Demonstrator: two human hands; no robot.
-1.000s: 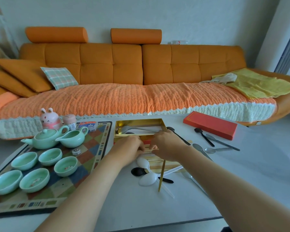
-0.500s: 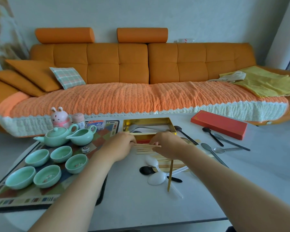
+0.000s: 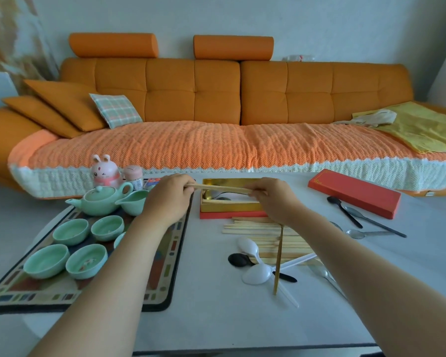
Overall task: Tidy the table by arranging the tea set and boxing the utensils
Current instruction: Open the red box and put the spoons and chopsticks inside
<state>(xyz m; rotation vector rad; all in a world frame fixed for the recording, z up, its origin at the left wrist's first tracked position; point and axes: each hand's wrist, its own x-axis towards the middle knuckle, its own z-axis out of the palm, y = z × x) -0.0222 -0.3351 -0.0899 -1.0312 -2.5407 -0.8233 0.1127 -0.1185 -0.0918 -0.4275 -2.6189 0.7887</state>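
1. My left hand (image 3: 169,199) pinches the left end of the chopsticks (image 3: 216,188), fingers curled round them.
2. My right hand (image 3: 273,199) pinches the right end, fingertips closed on it.
3. The chopsticks are held level between both hands, over the open gold box (image 3: 229,207).
4. A loose chopstick pile (image 3: 255,229) lies on the table (image 3: 216,318) just in front of the box; a single chopstick (image 3: 278,261) lies across it.
5. White spoons (image 3: 247,246) and a black spoon (image 3: 238,260) touch the pile's near edge.
6. The red lid (image 3: 354,193) sits well right of the box.
7. The teapot (image 3: 99,199) and cups (image 3: 71,231) sit on the patterned mat (image 3: 162,279), left.
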